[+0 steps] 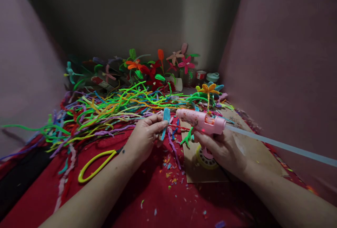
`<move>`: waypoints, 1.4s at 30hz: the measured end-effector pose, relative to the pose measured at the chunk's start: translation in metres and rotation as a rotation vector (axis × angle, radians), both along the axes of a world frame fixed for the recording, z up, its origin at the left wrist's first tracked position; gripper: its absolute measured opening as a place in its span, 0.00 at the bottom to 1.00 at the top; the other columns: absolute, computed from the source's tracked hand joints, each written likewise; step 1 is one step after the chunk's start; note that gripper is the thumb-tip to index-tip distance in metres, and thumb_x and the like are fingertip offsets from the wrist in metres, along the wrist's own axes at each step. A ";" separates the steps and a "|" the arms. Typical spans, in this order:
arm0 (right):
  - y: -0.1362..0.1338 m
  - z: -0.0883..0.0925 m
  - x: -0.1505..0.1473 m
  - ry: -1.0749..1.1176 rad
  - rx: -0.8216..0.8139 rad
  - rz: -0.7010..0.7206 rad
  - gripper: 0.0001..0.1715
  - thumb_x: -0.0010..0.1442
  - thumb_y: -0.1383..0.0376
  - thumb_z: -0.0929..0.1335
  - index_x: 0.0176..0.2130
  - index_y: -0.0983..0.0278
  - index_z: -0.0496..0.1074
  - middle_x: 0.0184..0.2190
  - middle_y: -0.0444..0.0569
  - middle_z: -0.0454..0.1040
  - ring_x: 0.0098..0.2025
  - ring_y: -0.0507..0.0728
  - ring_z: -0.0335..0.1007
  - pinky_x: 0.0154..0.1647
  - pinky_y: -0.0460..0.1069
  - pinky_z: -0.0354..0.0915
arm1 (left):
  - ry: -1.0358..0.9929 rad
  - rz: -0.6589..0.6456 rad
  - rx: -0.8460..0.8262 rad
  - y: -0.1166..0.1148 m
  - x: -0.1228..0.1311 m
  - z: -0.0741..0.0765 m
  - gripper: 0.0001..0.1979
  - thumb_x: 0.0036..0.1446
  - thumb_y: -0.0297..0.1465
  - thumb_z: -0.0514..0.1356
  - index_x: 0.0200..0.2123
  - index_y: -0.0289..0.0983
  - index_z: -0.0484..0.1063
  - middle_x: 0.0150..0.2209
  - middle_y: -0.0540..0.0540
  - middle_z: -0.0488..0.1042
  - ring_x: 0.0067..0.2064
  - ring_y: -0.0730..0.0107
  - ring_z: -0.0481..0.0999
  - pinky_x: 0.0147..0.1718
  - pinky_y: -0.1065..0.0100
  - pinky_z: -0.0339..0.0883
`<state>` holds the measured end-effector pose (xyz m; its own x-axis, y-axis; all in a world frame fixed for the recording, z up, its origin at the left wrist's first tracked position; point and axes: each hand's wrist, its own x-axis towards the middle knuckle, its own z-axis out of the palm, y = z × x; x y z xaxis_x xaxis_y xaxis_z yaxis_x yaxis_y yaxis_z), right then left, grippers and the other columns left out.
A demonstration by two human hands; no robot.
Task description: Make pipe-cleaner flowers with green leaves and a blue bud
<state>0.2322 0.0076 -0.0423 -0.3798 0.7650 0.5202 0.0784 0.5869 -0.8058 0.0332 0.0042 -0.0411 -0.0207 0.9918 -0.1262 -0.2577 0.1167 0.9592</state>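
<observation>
Between the thumb and fingers of my left hand point(147, 133), a blue pipe-cleaner petal point(166, 116) stands upright. My right hand point(223, 150) is wrapped round the handle of a pink hot glue gun point(201, 119), whose nozzle points left at the petal with a small gap between them. A long translucent glue stick point(279, 143) sticks out of the gun's back end. Below the gun, a yellow-rimmed tape roll point(207, 157) lies on a cardboard sheet point(195, 171). Near the nozzle lies a green pipe-cleaner piece point(187, 137).
Loose pipe cleaners point(105, 110) in many colours are heaped across the back and left of the red cloth point(147, 200). Yellow-handled scissors point(96, 163) lie by my left forearm. Pipe-cleaner flowers point(152, 68) stand along the wall, with a small can point(200, 75) beside them. Fuzzy scraps litter the cloth.
</observation>
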 end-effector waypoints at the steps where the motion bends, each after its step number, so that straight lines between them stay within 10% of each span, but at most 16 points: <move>1: 0.000 0.000 0.000 -0.003 0.008 0.001 0.21 0.59 0.66 0.64 0.52 0.60 0.68 0.37 0.50 0.75 0.40 0.58 0.72 0.37 0.52 0.71 | -0.005 0.000 0.000 0.000 0.000 0.000 0.07 0.44 0.30 0.66 0.28 0.36 0.71 0.23 0.53 0.68 0.21 0.80 0.66 0.22 0.75 0.65; 9: -0.002 -0.002 0.002 -0.043 -0.033 -0.020 0.10 0.59 0.63 0.65 0.39 0.60 0.74 0.25 0.46 0.73 0.25 0.54 0.68 0.27 0.51 0.69 | -0.024 0.011 0.000 0.001 0.001 0.003 0.07 0.43 0.29 0.66 0.28 0.35 0.72 0.23 0.53 0.70 0.20 0.80 0.67 0.21 0.75 0.65; 24: -0.003 0.004 0.000 -0.018 -0.015 0.027 0.14 0.59 0.63 0.64 0.45 0.60 0.72 0.32 0.49 0.76 0.44 0.62 0.71 0.44 0.57 0.70 | -0.014 0.005 0.007 0.001 0.000 0.000 0.06 0.45 0.30 0.65 0.28 0.35 0.72 0.21 0.54 0.67 0.20 0.81 0.65 0.21 0.75 0.65; 42: -0.002 0.001 0.000 -0.061 -0.021 0.054 0.20 0.60 0.65 0.64 0.52 0.59 0.69 0.39 0.48 0.76 0.45 0.61 0.71 0.50 0.58 0.66 | 0.013 -0.001 0.064 0.000 -0.001 -0.001 0.07 0.47 0.31 0.64 0.28 0.35 0.71 0.22 0.54 0.65 0.18 0.82 0.61 0.16 0.77 0.59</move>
<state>0.2324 0.0055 -0.0413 -0.4516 0.7529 0.4787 0.0961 0.5744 -0.8129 0.0325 0.0046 -0.0419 -0.0205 0.9979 -0.0620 -0.2453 0.0551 0.9679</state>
